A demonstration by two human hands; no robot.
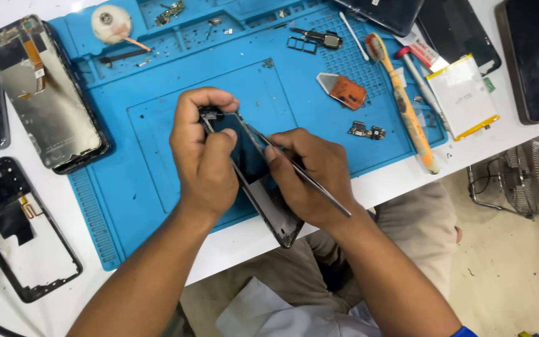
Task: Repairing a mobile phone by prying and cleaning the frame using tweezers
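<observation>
A blue work mat [145, 206] lies on a white table [400, 181], and small parts are spread on its upper part. At the lower right of the frame a small fan [525, 178] stands on the floor. In the centre, the left hand [204, 156] has its fingers closed around the top of a dark phone frame [254, 181], which is tilted above the mat. The right hand [313, 178] pinches thin metal tweezers [307, 178], and the tips touch the frame near its upper end.
</observation>
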